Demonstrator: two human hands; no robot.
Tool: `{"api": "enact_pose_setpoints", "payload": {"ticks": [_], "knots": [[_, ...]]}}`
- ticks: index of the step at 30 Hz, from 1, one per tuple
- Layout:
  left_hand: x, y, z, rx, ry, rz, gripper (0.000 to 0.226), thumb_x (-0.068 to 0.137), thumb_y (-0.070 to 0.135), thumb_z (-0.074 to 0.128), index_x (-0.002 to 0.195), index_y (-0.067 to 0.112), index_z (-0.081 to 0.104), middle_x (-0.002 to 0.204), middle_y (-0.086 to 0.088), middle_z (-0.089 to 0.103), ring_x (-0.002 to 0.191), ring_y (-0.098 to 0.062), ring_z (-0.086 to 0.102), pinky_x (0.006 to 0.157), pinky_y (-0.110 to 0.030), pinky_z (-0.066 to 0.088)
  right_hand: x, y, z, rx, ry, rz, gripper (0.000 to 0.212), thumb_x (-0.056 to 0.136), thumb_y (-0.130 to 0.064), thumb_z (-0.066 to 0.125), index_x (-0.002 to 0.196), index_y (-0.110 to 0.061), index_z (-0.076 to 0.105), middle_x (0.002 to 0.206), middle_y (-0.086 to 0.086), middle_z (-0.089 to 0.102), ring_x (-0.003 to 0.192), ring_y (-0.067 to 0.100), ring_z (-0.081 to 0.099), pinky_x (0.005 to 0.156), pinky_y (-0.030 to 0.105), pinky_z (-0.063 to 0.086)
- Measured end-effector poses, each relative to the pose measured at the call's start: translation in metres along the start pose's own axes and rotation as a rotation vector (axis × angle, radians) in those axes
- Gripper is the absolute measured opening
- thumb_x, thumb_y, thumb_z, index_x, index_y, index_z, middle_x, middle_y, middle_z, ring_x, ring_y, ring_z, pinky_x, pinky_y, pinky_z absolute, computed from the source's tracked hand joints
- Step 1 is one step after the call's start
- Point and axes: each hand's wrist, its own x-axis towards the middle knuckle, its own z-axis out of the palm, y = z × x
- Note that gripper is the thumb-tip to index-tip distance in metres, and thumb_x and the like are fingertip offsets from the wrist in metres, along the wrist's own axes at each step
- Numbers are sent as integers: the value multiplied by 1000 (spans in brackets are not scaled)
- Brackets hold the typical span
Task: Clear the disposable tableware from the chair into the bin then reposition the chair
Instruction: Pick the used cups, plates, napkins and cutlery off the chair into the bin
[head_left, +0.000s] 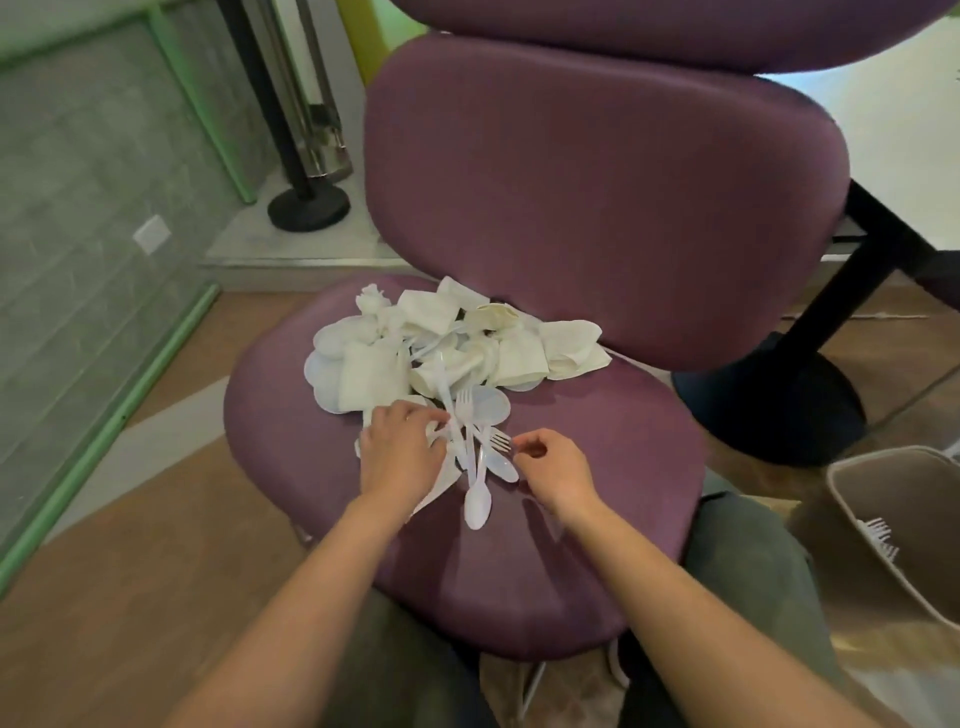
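Since only the head view is on hand, all comes from it. Purple chair (597, 545) seat carries a heap of white disposables: crumpled napkins (519, 343) and flat plates (324, 364) toward the backrest, w/ a loose bundle of plastic cutlery (470, 447) at the near edge of the heap. Cutlery long axes run roughly front-to-back, spoon bowl (477, 506) pointing at the person, fork tines away.

Left hand (402, 447) rests on the heap's near-left edge, fingers curled onto the plate/napkin there and touching the cutlery handles; whether it actually pinches anything I can't tell. Right hand (553, 467) sits just right of the bundle, thumb and fingers loosely curled, apart, holding nothing, tips next to a sideways fork (496, 440).

Bin (893, 525) stands on the floor to the right, well apart from the seat, some forks already inside. Judgement: the bundle lies between both hands, so they'd close inward across its long axis; right hand is nearer the bin, so likely does the carry.
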Motion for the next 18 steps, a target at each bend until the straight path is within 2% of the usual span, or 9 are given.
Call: {"api": "enact_pose_setpoints", "payload": {"ticks": [2, 5, 7, 10, 14, 18], "knots": [[-1, -14, -2, 56, 50, -5, 34, 86, 32, 61, 120, 36, 61, 125, 8, 51, 121, -18, 37, 102, -36, 27, -2, 2, 14, -74, -14, 7, 18, 86, -12, 56, 96, -23, 66, 92, -5, 66, 80, 13, 61, 68, 25, 48], [2, -33, 0, 84, 57, -31, 37, 87, 41, 61, 123, 36, 59, 131, 8, 47, 127, -16, 32, 107, -38, 22, -5, 6, 33, -186, -4, 16, 12, 83, -28, 63, 95, -25, 63, 93, -6, 65, 84, 17, 63, 71, 30, 51], [4, -40, 0, 67, 41, -43, 35, 87, 42, 63, 121, 34, 61, 133, 5, 46, 129, -18, 31, 106, -39, 28, -7, 6, 41, -273, 20, -22, 24, 80, -41, 70, 94, -25, 59, 98, -7, 60, 89, 17, 60, 71, 31, 49], [8, -43, -2, 5, 41, -24, 28, 88, 25, 64, 116, 26, 64, 134, -3, 46, 127, -25, 31, 92, -39, 45, -8, 6, 45, -402, 60, -75, 41, 76, -49, 73, 100, -23, 54, 106, -7, 51, 98, 16, 54, 74, 31, 44], [13, -41, -9, -46, 94, -44, 23, 91, 19, 61, 113, 23, 65, 129, -3, 48, 124, -25, 33, 83, -35, 47, -5, 3, 43, -435, 34, -68, 37, 78, -31, 70, 107, -20, 50, 116, -1, 45, 100, 23, 56, 75, 33, 45], [18, -37, -17, -32, 183, -41, 24, 93, 22, 57, 117, 22, 64, 119, -4, 54, 116, -27, 38, 83, -36, 45, -2, 0, 33, -404, 27, -35, 33, 79, -10, 61, 107, -19, 48, 117, 0, 41, 85, 26, 58, 71, 33, 47]]}}
